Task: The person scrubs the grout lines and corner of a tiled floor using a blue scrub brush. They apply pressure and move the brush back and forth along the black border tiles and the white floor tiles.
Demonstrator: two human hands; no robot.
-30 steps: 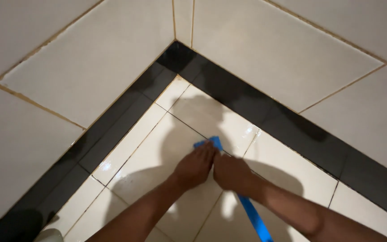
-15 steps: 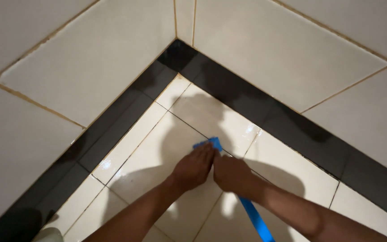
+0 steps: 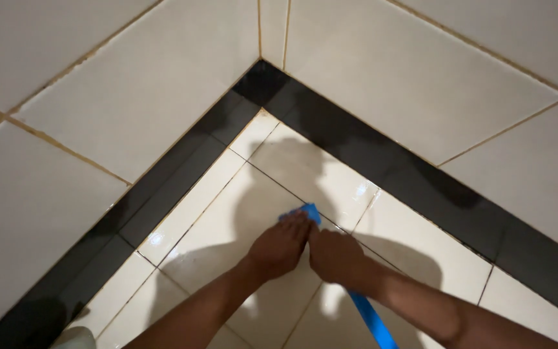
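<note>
The head view looks down into a corner where two big white tiled walls (image 3: pixel 130 97) meet. A wide black tile band (image 3: pixel 369 155) runs along the bottom of both walls. Below it lies the shiny pale tiled floor (image 3: pixel 227 220), with thin dark lines between the tiles.

Both hands are close together on the floor, near the middle. The left hand (image 3: pixel 280 247) lies flat with its fingers pressing down on the far end of a blue brush (image 3: pixel 308 213). The right hand (image 3: pixel 336 255) is curled shut around the blue handle (image 3: pixel 372 320), which runs back toward the near right edge. The blue end sits right on a dark line where tiles meet.

To do this well, I think the hands should push down evenly and keep the blue end along the line, with short strokes.

The walls are close on the far left and far right, so the corner is tight. There is more open floor toward the near side. A small pale thing (image 3: pixel 75 337) sits at the near left edge; I cannot tell what it is.
</note>
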